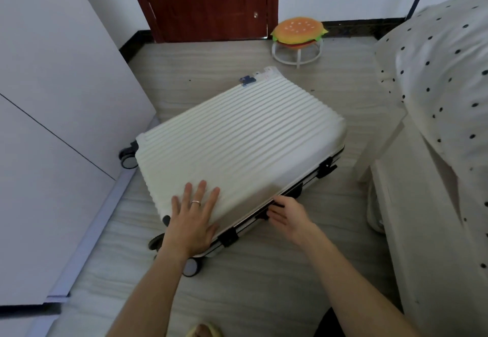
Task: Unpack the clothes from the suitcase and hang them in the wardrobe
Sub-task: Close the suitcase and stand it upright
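- Barely started: suitcase shut, flat on floor mid-scene.
- Left hand flat on it, fingers straight.
- Right hand pinches near-side latch.
- Remaining: unlatch, unpack, hang in wardrobe, far left.

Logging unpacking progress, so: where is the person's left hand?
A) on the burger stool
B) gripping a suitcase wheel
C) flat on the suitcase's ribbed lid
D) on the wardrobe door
C: the left hand lies with fingers straight and spread on the ribbed lid of the closed suitcase.
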Demonstrator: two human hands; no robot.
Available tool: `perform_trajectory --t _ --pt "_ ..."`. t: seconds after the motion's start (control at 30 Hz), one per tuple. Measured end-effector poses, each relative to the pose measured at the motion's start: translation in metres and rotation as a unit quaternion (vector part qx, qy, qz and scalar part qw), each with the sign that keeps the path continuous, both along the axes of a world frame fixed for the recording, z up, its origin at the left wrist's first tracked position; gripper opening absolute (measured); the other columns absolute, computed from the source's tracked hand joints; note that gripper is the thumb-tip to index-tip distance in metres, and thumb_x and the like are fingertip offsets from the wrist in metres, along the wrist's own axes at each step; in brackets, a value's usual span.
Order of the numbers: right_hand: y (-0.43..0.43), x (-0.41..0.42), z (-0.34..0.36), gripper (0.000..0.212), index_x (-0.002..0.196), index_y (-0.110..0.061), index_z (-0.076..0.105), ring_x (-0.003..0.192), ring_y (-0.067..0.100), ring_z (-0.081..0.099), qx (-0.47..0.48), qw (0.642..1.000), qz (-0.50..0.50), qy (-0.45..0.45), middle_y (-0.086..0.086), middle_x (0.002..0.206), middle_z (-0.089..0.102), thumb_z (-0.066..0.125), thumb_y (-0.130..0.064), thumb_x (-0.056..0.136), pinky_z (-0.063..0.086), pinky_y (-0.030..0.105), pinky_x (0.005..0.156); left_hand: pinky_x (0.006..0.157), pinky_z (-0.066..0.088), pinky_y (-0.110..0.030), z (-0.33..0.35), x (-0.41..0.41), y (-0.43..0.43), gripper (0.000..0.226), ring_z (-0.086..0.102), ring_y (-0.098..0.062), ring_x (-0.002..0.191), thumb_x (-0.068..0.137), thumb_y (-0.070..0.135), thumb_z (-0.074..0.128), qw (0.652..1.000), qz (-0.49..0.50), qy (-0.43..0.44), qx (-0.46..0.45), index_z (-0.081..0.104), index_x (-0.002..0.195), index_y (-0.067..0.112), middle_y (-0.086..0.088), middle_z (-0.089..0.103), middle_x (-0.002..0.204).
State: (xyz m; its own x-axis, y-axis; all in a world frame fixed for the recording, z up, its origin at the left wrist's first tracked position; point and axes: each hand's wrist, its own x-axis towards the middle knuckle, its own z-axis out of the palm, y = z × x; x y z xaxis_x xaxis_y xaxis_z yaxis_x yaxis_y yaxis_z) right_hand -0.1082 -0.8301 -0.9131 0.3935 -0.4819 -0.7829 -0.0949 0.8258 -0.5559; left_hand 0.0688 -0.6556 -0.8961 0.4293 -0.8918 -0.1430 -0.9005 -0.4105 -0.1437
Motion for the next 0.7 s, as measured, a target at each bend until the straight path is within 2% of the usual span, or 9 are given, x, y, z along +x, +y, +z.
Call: perform_trajectory --t 0.1,0.23,0.27,0.33,0.4,0.47,0.57,0.63,0.7 --pt "-0.007 -0.009 0.002 0.038 0.125 -0.007 0.051 0.111 0.029 0.057 -0.005 0.997 -0.071 0.016 0.015 0.122 0.054 0.061 -0.025 0.094 0.049 0.038 0.094 0.117 0.02 -0.061 0.013 0.016 0.019 0.087 0.002 -0.044 0.15 0.088 0.054 0.055 0.999 0.018 0.008 0.038 0.01 0.156 0.023 -0.013 0.004 0.165" --pt "-0.023 -0.03 0.011 0.037 0.129 -0.01 0.051 0.122 0.032 0.054 -0.037 0.99 -0.126 0.047 0.014 0.124 0.055 0.057 -0.028 0.097 0.046 0.041 0.102 0.119 0.019 -0.055 0.034 0.018 -0.002 0.08 0.017 -0.04 0.149 0.085 0.063 0.043 0.999 -0.024 -0.016 0.025 0.022 0.151 0.024 -0.017 0.023 0.16" --pt "-0.028 -0.034 0.01 0.037 0.132 -0.011 0.051 0.124 0.03 0.052 -0.045 0.989 -0.134 0.049 0.012 0.122 0.054 0.055 -0.026 0.098 0.045 0.042 0.102 0.121 0.015 -0.054 0.038 0.013 -0.013 0.081 0.014 -0.035 0.151 0.086 0.065 0.039 0.999 -0.046 -0.011 0.014 0.021 0.154 0.023 -0.016 0.02 0.162" --pt "-0.04 -0.043 0.01 0.036 0.133 -0.011 0.051 0.125 0.027 0.05 -0.067 0.985 -0.144 0.06 0.007 0.121 0.052 0.053 -0.022 0.099 0.044 0.043 0.099 0.123 0.003 -0.049 0.04 -0.006 -0.049 0.083 0.001 -0.026 0.153 0.092 0.064 0.037 0.996 -0.085 0.008 -0.003 0.006 0.158 0.023 -0.008 0.003 0.166" --pt "-0.048 -0.05 0.004 0.031 0.128 -0.012 0.054 0.122 0.024 0.051 -0.074 0.983 -0.153 0.067 0.007 0.12 0.053 0.053 -0.015 0.097 0.045 0.042 0.095 0.123 -0.003 -0.047 0.041 -0.03 -0.087 0.083 -0.009 -0.022 0.153 0.096 0.061 0.036 0.995 -0.087 0.043 -0.027 -0.006 0.158 0.026 -0.002 -0.009 0.166" --pt "-0.053 -0.057 -0.005 0.029 0.122 -0.011 0.056 0.114 0.023 0.052 -0.073 0.982 -0.16 0.071 0.009 0.118 0.055 0.053 -0.009 0.093 0.046 0.037 0.081 0.123 -0.006 -0.047 0.038 -0.052 -0.125 0.079 -0.014 -0.02 0.152 0.098 0.058 0.032 0.992 -0.082 0.077 -0.048 -0.013 0.156 0.029 0.003 -0.016 0.165" --pt "-0.058 -0.063 -0.013 0.038 0.124 -0.008 0.057 0.106 0.028 0.057 -0.074 0.98 -0.166 0.075 0.013 0.116 0.06 0.056 -0.003 0.087 0.044 0.03 0.065 0.121 -0.01 -0.049 0.022 -0.067 -0.163 0.071 -0.02 -0.018 0.15 0.1 0.058 0.022 0.991 -0.064 0.108 -0.052 -0.019 0.154 0.036 0.007 -0.024 0.162" --pt "-0.056 -0.063 -0.011 0.04 0.126 -0.005 0.058 0.093 0.027 0.057 -0.103 0.979 -0.149 0.091 0.015 0.106 0.061 0.056 0.002 0.087 0.044 0.031 0.064 0.121 -0.01 -0.052 0.007 -0.069 -0.164 0.066 -0.021 -0.019 0.15 0.1 0.059 0.012 0.994 -0.054 0.075 -0.063 -0.022 0.153 0.037 0.007 -0.026 0.161" --pt "-0.056 -0.064 -0.009 0.05 0.136 -0.011 0.053 0.101 0.027 0.054 -0.13 0.981 -0.115 0.086 0.008 0.112 0.057 0.053 0.006 0.088 0.047 0.036 0.08 0.121 -0.008 -0.053 -0.006 -0.072 -0.162 0.066 -0.019 -0.02 0.151 0.098 0.059 0.006 0.994 -0.051 0.043 -0.087 -0.021 0.153 0.036 0.006 -0.024 0.162"
